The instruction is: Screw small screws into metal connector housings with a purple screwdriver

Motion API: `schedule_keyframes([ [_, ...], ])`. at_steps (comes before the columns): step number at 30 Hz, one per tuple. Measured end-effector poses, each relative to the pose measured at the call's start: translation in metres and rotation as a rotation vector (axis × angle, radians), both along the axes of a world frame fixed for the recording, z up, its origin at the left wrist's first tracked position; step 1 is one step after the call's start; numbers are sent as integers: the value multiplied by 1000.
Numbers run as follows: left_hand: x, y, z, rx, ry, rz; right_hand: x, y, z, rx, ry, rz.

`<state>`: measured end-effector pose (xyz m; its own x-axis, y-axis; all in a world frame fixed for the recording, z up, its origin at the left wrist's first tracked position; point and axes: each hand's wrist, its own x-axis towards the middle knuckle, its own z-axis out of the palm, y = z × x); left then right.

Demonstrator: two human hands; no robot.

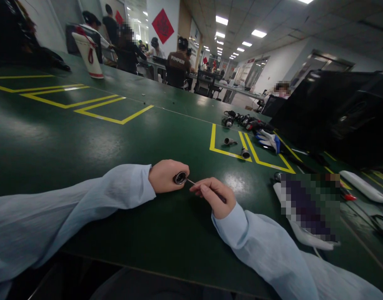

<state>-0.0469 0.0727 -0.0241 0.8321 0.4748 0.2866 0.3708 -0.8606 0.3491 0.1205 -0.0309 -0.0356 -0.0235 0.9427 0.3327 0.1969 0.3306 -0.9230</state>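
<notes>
My left hand (pixel 164 176) rests on the green table (pixel 85 137), fingers wrapped round a small black cylindrical part (pixel 180 178) whose round open end faces right. My right hand (pixel 214 196) pinches a thin metal tool (pixel 191 182) whose tip points into that open end. Both hands lie close together near the table's front edge, and both arms wear pale blue sleeves.
Two similar small cylinders (pixel 229 141) (pixel 245 153) lie inside yellow-taped boxes, with a pile of black parts (pixel 241 120) and a white-blue glove (pixel 269 141) behind. Large black cases (pixel 341 112) stand right. A white bag (pixel 88 54) sits far left. People sit at tables beyond.
</notes>
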Motion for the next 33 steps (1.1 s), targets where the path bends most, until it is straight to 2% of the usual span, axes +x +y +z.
schedule_keyframes([
  [5, 0, 1, 2, 10, 1, -39, 6, 10, -3, -223, 372, 130],
  [10, 1, 0, 5, -19, -61, -72, 7, 9, -4, -227, 408, 128],
  [16, 1, 1, 2, -34, -181, -124, 9, 15, -3, -356, 578, 251],
  [23, 1, 2, 2, -137, -248, -128, 10, 19, -3, -369, 647, 303],
  [26, 1, 2, 2, -153, -265, -110, 8, 16, -4, -347, 640, 270],
  [30, 0, 2, 2, -124, -231, -79, 4, 11, -4, -273, 519, 187],
  [33, 0, 0, 3, -105, -203, -65, 3, 11, -4, -268, 483, 180],
])
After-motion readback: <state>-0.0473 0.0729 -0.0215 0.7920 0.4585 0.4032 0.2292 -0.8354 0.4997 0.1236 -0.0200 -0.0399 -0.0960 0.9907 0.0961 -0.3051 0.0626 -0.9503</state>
